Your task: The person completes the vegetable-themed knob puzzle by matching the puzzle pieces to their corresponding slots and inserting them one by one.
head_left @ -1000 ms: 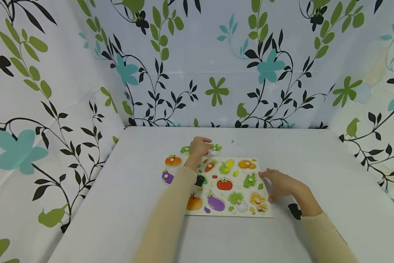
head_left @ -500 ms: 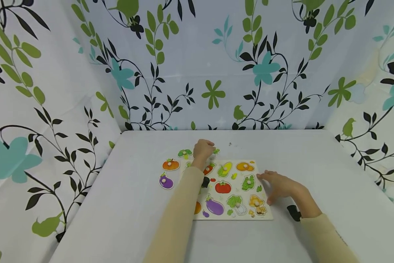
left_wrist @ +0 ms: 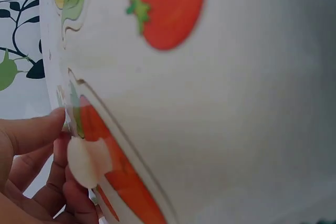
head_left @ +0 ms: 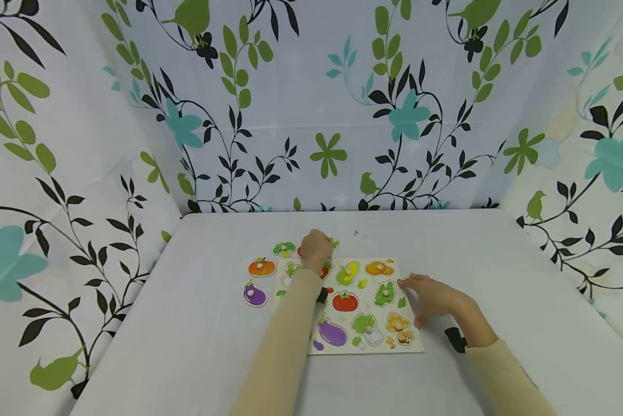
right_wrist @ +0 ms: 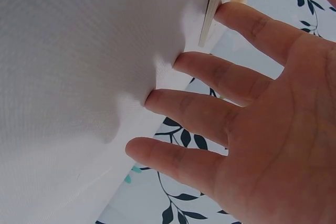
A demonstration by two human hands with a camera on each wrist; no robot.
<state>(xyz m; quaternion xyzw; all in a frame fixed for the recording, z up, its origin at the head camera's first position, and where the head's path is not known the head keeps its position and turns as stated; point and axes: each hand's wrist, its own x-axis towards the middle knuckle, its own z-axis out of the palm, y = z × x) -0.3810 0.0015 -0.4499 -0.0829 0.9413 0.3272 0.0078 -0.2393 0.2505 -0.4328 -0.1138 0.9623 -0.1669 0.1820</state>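
A white vegetable puzzle board (head_left: 366, 301) lies on the table. My left hand (head_left: 316, 248) reaches over its far edge, above loose knobbed pieces, largely covering a red one and a green leafy one (head_left: 334, 242). In the left wrist view, the left hand (left_wrist: 52, 192) has its thumb against its curled fingers beside the carrot piece (left_wrist: 123, 169); I cannot tell what lies between them. My right hand (head_left: 433, 297) rests at the board's right edge. The right wrist view shows its fingers spread and extended, one fingertip touching the board's side (right_wrist: 210, 17).
Loose eggplant (head_left: 255, 294), pumpkin (head_left: 262, 267) and broccoli (head_left: 284, 249) pieces lie left of and behind the board. The white table (head_left: 197, 346) meets a leaf-patterned cloth (head_left: 280, 75) at its back and sides.
My left hand has come slightly nearer over the loose pieces at the far edge, its fingers dropping out of sight. The right hand stays at the board's edge. The head view has shifted slightly.
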